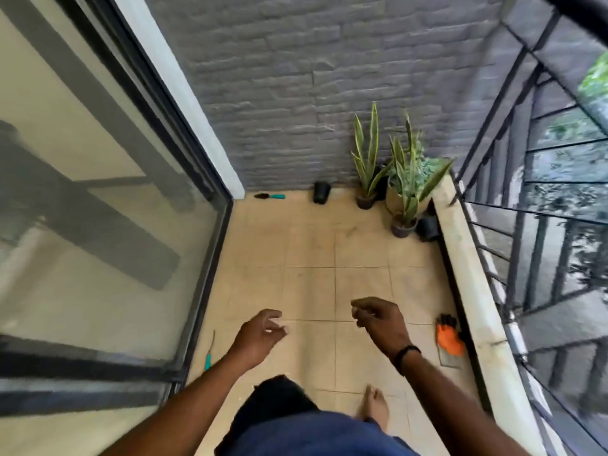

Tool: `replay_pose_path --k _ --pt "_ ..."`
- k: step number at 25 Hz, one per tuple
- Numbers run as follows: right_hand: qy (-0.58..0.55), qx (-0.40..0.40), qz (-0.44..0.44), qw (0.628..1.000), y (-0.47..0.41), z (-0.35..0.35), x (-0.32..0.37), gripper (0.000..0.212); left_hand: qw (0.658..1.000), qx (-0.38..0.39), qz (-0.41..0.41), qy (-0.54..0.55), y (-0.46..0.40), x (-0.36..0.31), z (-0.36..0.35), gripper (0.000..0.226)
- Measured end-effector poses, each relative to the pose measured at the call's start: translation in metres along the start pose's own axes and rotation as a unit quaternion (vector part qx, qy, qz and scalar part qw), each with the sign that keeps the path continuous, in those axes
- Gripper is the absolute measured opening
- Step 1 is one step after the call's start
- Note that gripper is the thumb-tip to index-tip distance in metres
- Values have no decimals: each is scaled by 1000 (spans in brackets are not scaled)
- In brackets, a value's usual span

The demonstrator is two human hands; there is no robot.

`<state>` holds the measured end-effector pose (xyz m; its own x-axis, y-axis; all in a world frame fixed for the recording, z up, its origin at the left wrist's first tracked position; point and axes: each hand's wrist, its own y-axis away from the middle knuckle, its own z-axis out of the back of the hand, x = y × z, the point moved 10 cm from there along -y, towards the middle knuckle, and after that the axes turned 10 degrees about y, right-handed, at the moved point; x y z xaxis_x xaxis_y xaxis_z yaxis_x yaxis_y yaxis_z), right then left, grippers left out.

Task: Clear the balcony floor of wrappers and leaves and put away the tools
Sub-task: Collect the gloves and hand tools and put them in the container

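Tools lay scattered on the tiled balcony floor (312, 251): teal-handled trowel (269, 195) at upper centre by the foot of the grey stone wall (279, 77); thin teal-handled tool (210, 352) at lower left, close beside the sliding glass door's dark frame (210, 274); orange-and-black gloves (449, 337) at lower right, against the pale ledge (460, 264) and seemingly on a flat card or packet. Judged light and rigid, both metal tools, best taken by the teal handles; thin one probably awkward to lift flat off tile, so tipped up at the handle end. Gloves judged soft and limp, easily pinched anywhere. No wrappers or leaves plainly made out on the tiles; only faint smudges.

Left hand (260, 337) hung at lower centre-left, fingers loosely curled, holding nothing. Right hand (378, 320) hung at lower centre-right, fingers curled inward, black band on the wrist; could not tell whether something small was pinched there. Both well above the floor, touching no tool.

Beyond: bare foot (373, 406) on tile at bottom; black pot (321, 192) by the wall; potted snake plants (394, 172) clustered in the upper-right corner; another dark pot (427, 228) on its side by the ledge; black railing (526, 192) along the right edge.
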<state>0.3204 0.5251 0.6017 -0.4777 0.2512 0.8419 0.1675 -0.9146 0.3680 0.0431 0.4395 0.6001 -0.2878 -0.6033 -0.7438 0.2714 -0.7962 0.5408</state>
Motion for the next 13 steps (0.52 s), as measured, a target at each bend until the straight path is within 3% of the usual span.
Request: replay_pose_path --k 3,8,13 --pt "-23 25 -6 999 -59 0 31 15 995 -74 11 59 -20 -3 34 26" --pt "16 92 21 995 -196 -24 108 17 960 -214 28 177 -95 -3 112 13" --pt "78 100 32 991 -312 -40 169 17 954 -199 51 218 -217 -28 158 8"
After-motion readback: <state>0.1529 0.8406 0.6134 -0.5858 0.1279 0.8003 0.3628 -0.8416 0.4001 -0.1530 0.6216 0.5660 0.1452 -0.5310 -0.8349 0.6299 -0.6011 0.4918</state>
